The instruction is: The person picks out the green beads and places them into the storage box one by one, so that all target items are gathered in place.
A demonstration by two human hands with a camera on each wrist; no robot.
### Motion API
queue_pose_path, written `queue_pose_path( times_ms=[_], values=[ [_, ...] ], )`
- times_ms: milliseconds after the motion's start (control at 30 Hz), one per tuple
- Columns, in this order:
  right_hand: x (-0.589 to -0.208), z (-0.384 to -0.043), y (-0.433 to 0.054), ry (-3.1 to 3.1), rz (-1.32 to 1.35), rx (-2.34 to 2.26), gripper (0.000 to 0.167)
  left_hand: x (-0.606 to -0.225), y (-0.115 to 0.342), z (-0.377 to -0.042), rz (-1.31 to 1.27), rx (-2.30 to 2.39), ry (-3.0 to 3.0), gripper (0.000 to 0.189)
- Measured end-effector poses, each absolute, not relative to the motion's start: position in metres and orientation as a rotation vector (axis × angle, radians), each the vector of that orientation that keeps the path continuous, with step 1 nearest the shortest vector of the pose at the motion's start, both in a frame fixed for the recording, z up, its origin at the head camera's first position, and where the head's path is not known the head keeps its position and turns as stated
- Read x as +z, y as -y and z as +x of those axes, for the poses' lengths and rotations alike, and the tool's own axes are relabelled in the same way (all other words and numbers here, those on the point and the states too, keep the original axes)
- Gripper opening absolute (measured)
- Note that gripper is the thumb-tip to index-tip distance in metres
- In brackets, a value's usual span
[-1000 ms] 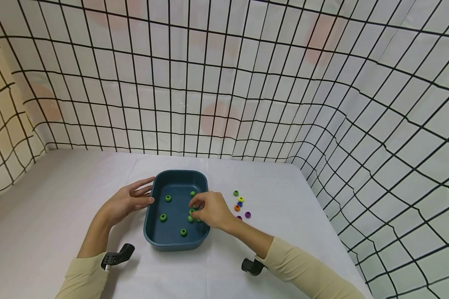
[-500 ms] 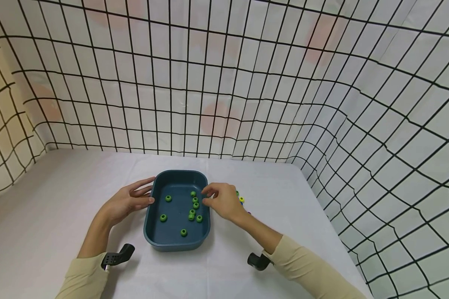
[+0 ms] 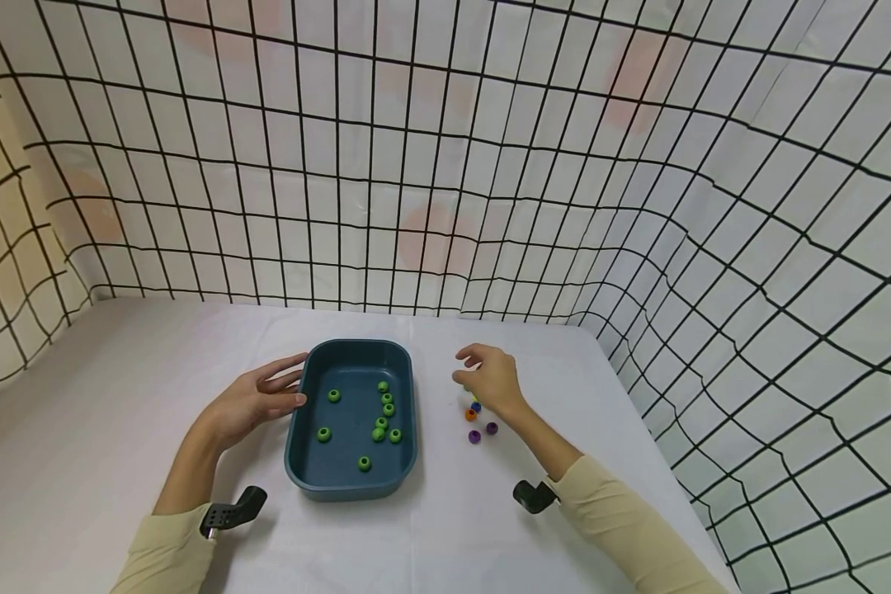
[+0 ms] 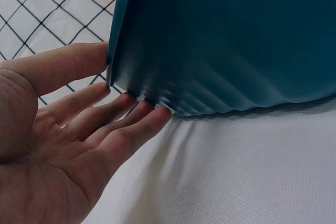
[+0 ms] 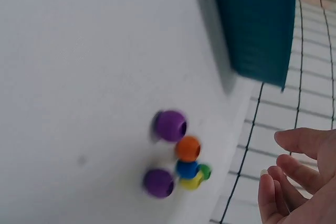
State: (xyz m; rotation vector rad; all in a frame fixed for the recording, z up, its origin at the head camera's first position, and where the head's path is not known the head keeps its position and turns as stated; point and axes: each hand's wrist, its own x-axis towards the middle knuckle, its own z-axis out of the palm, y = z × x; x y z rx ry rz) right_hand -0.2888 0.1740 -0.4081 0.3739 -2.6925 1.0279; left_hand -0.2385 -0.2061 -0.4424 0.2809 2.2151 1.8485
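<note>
A blue-green plastic tray (image 3: 351,487) sits on the table with several green beads (image 3: 365,464) scattered inside. My left hand (image 3: 248,403) touches the tray's left side with fairly straight fingertips, as the left wrist view (image 4: 89,124) also shows. My right hand (image 3: 492,378) hovers right of the tray, over the far end of a small group of loose beads, its fingers loosely bent with nothing between them. In the right wrist view that group shows two purple beads (image 5: 171,126), an orange bead (image 5: 188,148), a blue bead (image 5: 187,169), a yellow bead (image 5: 191,181) and a green bead (image 5: 205,171).
A white cloth (image 3: 438,528) covers the table. Black netting (image 3: 386,165) over white sheeting rises behind the table and along its sides. A small black camera mount (image 3: 233,510) sits on the left wrist, another mount (image 3: 535,497) on the right.
My right hand has drawn out of the tray and moved right to the loose beads, leaving green beads visible where it was. The left hand and tray have stayed put.
</note>
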Motion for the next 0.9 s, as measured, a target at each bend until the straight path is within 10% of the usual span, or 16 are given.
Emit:
queue_pose_path(
  times_ms=[900],
  values=[
    [-0.453,-0.302,-0.195,2.795,0.138,1.073,0.028,-0.444,0.207,-0.239,0.285,1.858,-2.209,0.082]
  ],
)
